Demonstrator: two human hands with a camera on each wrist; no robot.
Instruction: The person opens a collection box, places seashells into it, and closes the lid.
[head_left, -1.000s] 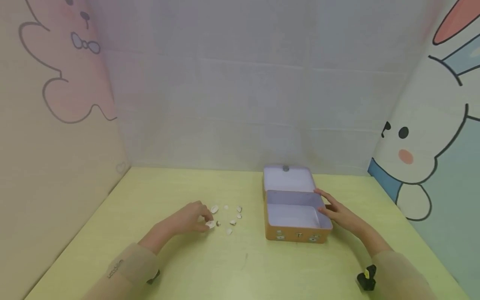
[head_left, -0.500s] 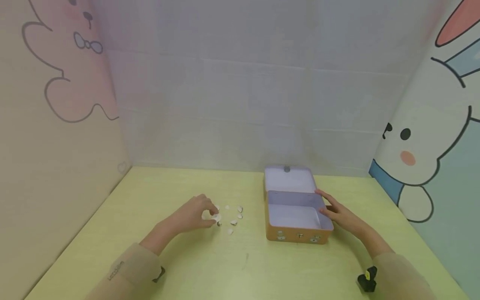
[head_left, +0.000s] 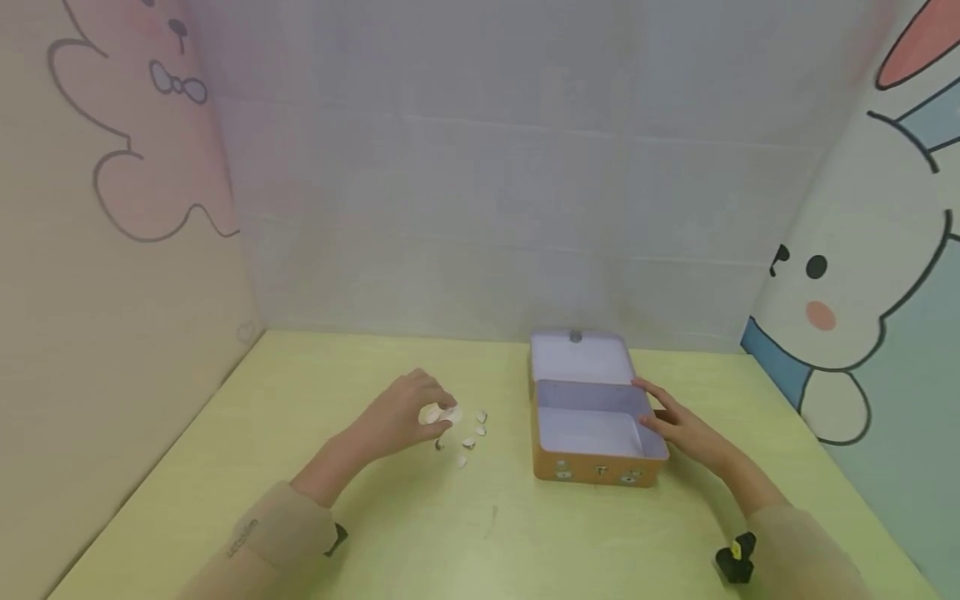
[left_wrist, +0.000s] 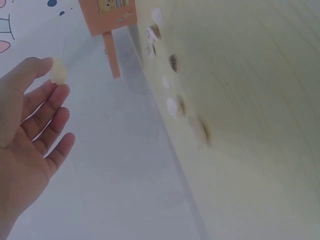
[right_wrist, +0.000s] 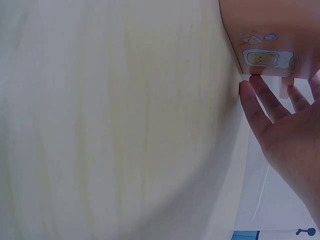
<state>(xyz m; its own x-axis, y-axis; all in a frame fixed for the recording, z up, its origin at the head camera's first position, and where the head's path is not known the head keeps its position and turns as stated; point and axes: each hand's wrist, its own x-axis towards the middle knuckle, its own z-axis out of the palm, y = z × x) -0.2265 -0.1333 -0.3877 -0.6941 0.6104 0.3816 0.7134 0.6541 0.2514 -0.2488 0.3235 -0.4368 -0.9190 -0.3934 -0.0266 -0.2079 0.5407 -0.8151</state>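
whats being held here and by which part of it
Left grip: a pale shell, pinched by its edge. Right grip: touches the box at its side, no clear hold.

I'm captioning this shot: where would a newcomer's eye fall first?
Probably on the open orange case, right of centre on the yellow table, with the right hand at its edge. Next, perhaps, the large cartoon rabbit on the right wall, then the left hand left of centre, pinching a pale shell near the loose shells.
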